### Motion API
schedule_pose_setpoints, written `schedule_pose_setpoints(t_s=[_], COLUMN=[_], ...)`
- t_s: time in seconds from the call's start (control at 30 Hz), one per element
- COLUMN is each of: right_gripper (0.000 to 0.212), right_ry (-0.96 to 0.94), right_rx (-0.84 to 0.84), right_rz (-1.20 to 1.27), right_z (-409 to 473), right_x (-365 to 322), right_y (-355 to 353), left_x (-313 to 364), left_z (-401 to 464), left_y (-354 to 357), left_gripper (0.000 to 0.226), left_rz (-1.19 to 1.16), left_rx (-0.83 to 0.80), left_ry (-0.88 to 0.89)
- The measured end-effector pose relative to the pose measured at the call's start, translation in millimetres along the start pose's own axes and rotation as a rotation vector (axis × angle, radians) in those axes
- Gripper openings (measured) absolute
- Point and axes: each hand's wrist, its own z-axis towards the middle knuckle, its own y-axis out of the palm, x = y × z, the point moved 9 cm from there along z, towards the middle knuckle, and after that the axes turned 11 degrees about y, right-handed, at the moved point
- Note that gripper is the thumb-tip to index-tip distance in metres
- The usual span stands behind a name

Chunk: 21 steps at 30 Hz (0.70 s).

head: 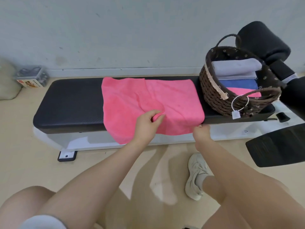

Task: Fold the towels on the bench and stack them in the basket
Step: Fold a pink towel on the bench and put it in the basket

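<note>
A pink towel (148,96) lies spread across the middle of the black padded bench (69,103), its near edge hanging over the front. My left hand (146,124) pinches a fold of the towel near its front middle. My right hand (202,132) grips the towel's near right corner at the bench edge. On the bench's right end stands a dark wicker basket (212,93) holding folded towels: a grey one (236,66) on top, then a blue one (239,84) and a pink one (242,92).
A white wall runs behind the bench. A clear box (33,76) and a sack (6,81) sit on the floor at the left. Black padded equipment (264,42) rises at the right, with a black panel (280,146) below. My foot in a pale shoe (196,176) is on the floor.
</note>
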Motion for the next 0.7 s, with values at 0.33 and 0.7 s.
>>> schedule_pose_setpoints(t_s=[0.33,0.7], right_gripper=[0.018,0.040], right_ry=[-0.308,-0.296], right_rx=[0.045,-0.603], right_rz=[-0.084,0.167], right_z=[-33,-125], right_x=[-34,-64], right_y=[-15,72], left_x=[2,20], left_z=[-8,-20], left_y=[7,-2], left_gripper=[0.007,0.017], left_rz=[-0.062,-0.440], left_rx=[-0.054,0.032], left_ry=[-0.016,-0.103])
